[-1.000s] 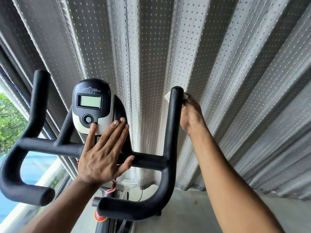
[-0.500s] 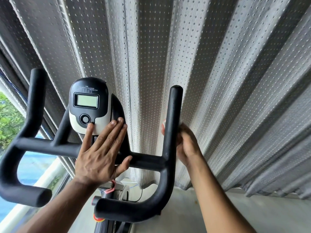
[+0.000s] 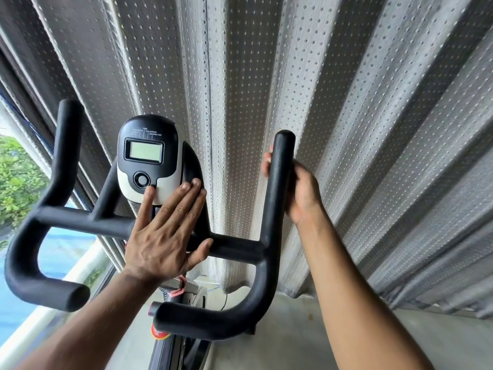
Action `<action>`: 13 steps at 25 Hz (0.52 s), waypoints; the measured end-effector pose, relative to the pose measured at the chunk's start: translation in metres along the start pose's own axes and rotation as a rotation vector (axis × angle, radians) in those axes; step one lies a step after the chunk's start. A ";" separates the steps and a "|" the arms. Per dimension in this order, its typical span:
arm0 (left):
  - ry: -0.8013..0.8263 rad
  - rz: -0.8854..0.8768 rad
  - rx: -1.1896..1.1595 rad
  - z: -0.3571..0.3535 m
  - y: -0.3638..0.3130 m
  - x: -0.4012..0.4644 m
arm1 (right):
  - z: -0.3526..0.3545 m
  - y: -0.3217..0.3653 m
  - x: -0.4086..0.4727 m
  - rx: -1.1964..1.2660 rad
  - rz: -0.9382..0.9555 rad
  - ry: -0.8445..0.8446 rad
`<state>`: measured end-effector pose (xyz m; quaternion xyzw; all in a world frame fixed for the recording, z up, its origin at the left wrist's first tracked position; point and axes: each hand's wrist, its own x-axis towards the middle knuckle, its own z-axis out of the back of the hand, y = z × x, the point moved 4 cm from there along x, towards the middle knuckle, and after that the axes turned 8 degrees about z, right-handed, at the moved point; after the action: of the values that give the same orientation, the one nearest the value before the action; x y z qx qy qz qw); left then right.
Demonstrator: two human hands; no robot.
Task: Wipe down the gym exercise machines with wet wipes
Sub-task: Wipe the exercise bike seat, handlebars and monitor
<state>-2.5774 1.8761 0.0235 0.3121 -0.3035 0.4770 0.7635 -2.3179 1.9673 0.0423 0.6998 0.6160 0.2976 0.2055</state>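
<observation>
Handlebars [image 3: 234, 245] of the exercise bike fill my view, black and padded, in front of a grey dotted curtain [image 3: 346, 129]. My left hand [image 3: 162, 236] lies flat with fingers straight across the crossbar, fingertips touching the display console [image 3: 148, 158]. My right hand [image 3: 301, 193] curls round the upright right grip; I cannot see any wipe under it.

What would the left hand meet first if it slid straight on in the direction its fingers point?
The left hand lies flat, fingers pointing up; their tips already touch the console, so it would ride further onto that. Depth is uncertain.
</observation>
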 end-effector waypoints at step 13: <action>-0.008 0.003 -0.027 0.000 0.001 -0.001 | 0.010 -0.030 -0.045 -0.044 -0.178 -0.096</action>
<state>-2.5783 1.8764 0.0231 0.3033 -0.3135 0.4727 0.7656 -2.3361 1.9282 0.0077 0.6512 0.6585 0.2576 0.2757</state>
